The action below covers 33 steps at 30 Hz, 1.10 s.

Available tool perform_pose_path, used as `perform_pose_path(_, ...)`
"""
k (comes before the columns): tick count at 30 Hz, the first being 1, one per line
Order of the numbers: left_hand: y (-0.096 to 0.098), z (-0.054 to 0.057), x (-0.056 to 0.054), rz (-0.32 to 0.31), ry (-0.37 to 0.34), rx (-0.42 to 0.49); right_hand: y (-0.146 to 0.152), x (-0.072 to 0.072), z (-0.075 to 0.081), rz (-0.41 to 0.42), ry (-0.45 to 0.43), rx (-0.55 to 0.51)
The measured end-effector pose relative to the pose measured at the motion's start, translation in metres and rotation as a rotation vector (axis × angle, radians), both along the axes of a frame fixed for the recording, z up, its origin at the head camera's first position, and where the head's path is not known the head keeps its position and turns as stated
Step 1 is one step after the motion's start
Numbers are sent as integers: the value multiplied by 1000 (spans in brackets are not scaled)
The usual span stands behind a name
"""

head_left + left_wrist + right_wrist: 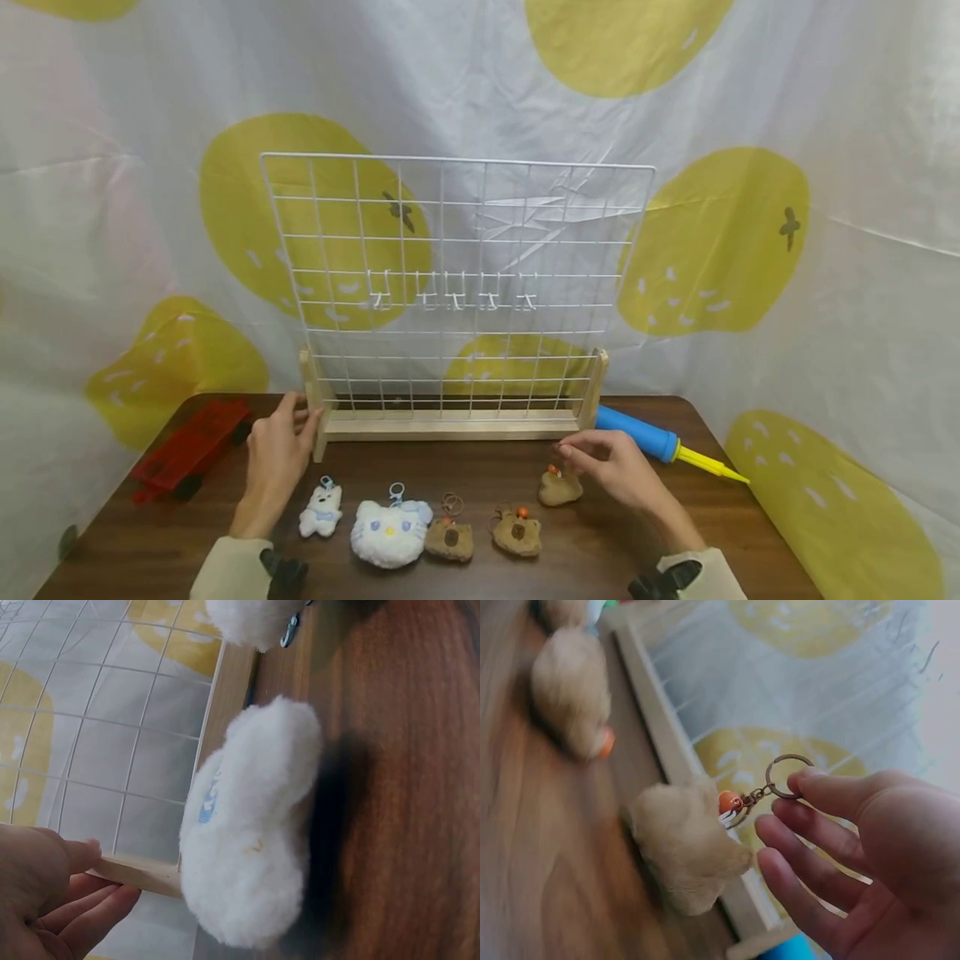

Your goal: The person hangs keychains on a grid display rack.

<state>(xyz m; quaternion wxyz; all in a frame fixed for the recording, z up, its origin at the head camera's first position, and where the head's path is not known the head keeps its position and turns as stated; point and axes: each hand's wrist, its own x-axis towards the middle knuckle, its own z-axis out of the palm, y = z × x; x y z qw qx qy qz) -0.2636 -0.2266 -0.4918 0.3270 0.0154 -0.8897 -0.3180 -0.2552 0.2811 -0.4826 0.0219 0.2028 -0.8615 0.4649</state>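
Note:
With thumb and fingertip my right hand (611,467) pinches the metal ring (780,796) of a brown plush keychain (560,488). The plush (690,844) hangs from it by an orange bead (730,801), low over the table. My left hand (276,450) grips the left wooden upright (312,400) of a white wire grid rack (442,208), thumb on one side and fingers on the other in the left wrist view. Several white hooks (453,300) sit in a row on the grid. Nearest to my left hand lies a small white plush keychain (321,512).
A large white cat-face plush (388,535) and two brown plush keychains (450,542) lie along the table front. At the left is a red toy vehicle (191,450). A blue and yellow pump (645,433) lies right of the rack. Patterned cloth (847,292) hangs behind.

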Motion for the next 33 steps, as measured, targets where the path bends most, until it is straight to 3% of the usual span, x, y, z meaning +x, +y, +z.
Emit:
perform_pose_path(7,-1,1,-1,-1,1,-8,-13,7,23,-49,12,-138)
perform_pose_path(12,-2,2,-1,-4,-1,-6,-24,9,38,-49,71,-222)
perform_pose_path(16,-2,1,-1,-5,-1,-4,-33,11,49,-34,130,-248)
perform_pose_path(25,-1,0,1,-8,-15,-5,-53,11,67,-71,160,-305)
perform_pose_path(33,-2,3,1,-3,-42,-7,-65,1,84,-85,222,-350)
